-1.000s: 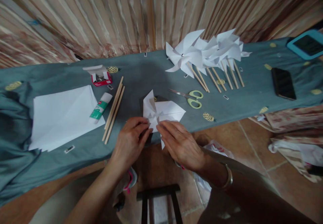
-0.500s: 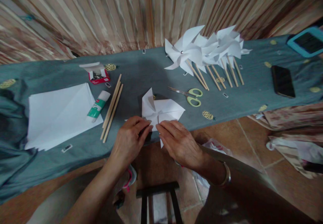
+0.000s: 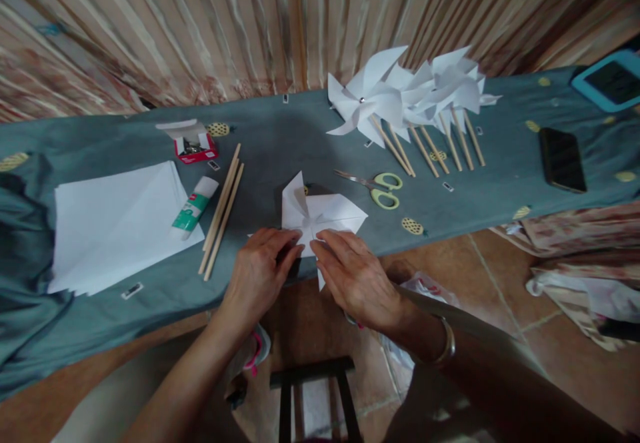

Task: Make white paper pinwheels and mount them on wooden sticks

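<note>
A white folded paper pinwheel (image 3: 330,208) lies at the table's front edge, one blade standing up and another pointing right. My left hand (image 3: 263,266) pinches its near left part between thumb and fingers. On its near right part rests my right hand (image 3: 357,273), fingers together and pressing the paper near the centre; its thumb is mostly hidden. Just beyond, scissors (image 3: 377,188) with green handles lie with blades pointing left. To the left are several wooden sticks (image 3: 223,213) and a green and white glue stick (image 3: 195,206) lying on a stack of white paper (image 3: 117,226).
Finished white pinwheels on sticks (image 3: 380,96) lie at the back right. A small red box (image 3: 196,148) of metal pieces stands open at the back left. A black phone (image 3: 563,160) and a blue-framed device (image 3: 610,82) lie right on the green tablecloth (image 3: 280,136). A dark stool (image 3: 313,371) stands below.
My right hand's fingers have shifted slightly up on the paper, near its centre. My left hand keeps its pinch, and the pinwheel stays almost in place.
</note>
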The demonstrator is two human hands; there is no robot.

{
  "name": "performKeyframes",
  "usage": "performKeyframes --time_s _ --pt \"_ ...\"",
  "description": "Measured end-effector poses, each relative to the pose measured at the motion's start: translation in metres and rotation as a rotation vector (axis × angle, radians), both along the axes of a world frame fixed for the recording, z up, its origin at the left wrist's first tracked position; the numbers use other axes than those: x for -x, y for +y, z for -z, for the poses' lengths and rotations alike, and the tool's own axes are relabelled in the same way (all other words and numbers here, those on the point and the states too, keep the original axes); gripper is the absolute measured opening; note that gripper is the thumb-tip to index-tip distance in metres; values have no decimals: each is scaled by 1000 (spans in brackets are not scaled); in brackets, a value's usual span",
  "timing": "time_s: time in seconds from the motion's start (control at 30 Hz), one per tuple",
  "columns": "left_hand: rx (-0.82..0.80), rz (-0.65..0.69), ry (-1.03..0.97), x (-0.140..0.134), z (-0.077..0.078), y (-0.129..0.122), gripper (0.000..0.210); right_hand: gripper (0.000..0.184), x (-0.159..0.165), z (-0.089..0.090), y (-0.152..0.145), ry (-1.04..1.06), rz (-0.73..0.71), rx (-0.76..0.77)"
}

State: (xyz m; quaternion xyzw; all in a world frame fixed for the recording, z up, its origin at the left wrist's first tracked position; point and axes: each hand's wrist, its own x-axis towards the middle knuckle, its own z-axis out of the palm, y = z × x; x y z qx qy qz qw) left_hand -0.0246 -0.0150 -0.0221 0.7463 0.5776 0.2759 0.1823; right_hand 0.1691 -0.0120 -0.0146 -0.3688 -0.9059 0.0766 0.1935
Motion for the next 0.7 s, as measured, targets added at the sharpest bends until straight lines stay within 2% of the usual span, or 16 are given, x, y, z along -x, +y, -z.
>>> performKeyframes --time_s 0.37,0.7 --pt "-23 -10 11 -1 2 1 16 32 1 2 3 -37 15 -24" --pt "11 -23 17 -1 3 1 16 37 4 1 7 -54 59 32"
